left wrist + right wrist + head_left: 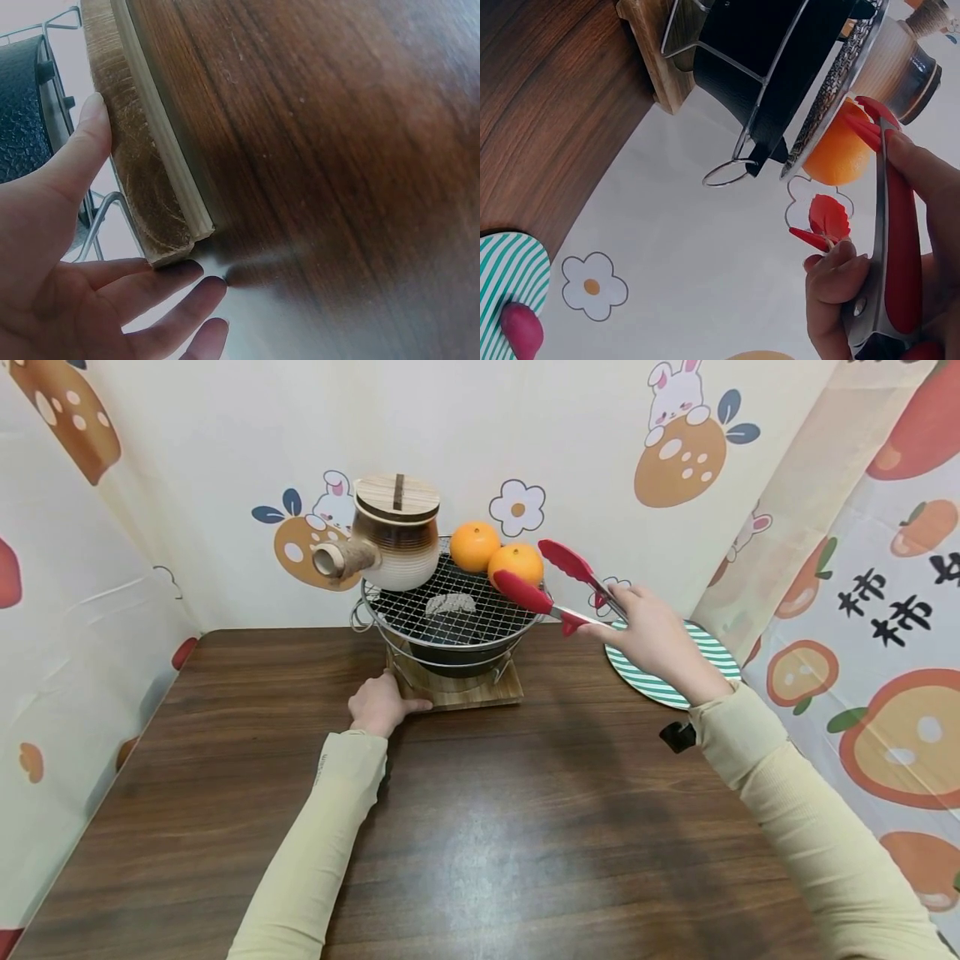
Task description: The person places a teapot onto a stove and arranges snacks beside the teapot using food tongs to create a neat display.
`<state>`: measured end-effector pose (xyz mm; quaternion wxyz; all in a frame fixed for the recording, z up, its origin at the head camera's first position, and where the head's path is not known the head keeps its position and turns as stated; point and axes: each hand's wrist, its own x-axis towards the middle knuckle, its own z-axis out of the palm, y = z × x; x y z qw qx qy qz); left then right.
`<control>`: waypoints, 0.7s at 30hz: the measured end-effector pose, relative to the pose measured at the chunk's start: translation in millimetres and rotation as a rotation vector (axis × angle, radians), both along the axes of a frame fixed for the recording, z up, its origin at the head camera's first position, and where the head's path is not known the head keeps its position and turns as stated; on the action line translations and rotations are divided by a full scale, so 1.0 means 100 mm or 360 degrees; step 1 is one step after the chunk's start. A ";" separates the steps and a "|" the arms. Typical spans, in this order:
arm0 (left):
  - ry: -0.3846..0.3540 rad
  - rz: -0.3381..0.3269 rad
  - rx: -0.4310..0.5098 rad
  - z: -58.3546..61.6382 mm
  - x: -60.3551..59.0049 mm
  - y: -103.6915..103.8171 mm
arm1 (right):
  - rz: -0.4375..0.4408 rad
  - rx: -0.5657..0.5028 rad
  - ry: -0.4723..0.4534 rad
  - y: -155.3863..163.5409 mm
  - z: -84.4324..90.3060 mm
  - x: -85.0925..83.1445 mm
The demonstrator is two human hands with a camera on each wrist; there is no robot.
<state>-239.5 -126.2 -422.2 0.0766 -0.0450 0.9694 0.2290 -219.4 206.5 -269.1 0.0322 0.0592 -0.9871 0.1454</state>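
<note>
My right hand (652, 639) grips red tongs (525, 596) by the handle. The tongs' arms are spread, with their tips on either side of the nearer orange (517, 562) on the wire grill (450, 610). Whether they touch it I cannot tell. The right wrist view shows the same tongs (900, 247) beside that orange (840, 157). A second orange (474, 545) and a brown-and-cream pot (396, 539) with a wooden lid also sit on the grill. My left hand (381, 703) rests at the front left corner of the wooden base (142, 172), thumb (82, 142) on top, fingers straight along the table.
A green striped plate (716, 656) lies right of the grill, under my right wrist, with a small red thing (521, 330) on it. The dark wooden table (480, 827) stretches toward me. Printed cloth walls close in the back and both sides.
</note>
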 end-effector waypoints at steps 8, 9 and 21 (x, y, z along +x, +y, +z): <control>-0.0011 -0.0003 -0.0007 0.01 0.00 0.00 | -0.0017 -0.0080 0.0052 0.11 0.04 0.05; -0.0012 -0.0002 -0.0008 0.01 0.00 0.00 | -0.0022 -0.0078 0.0063 0.13 0.04 0.05; -0.0015 0.0000 -0.0005 0.02 0.00 0.01 | -0.0090 -0.0131 0.0122 0.42 0.01 0.11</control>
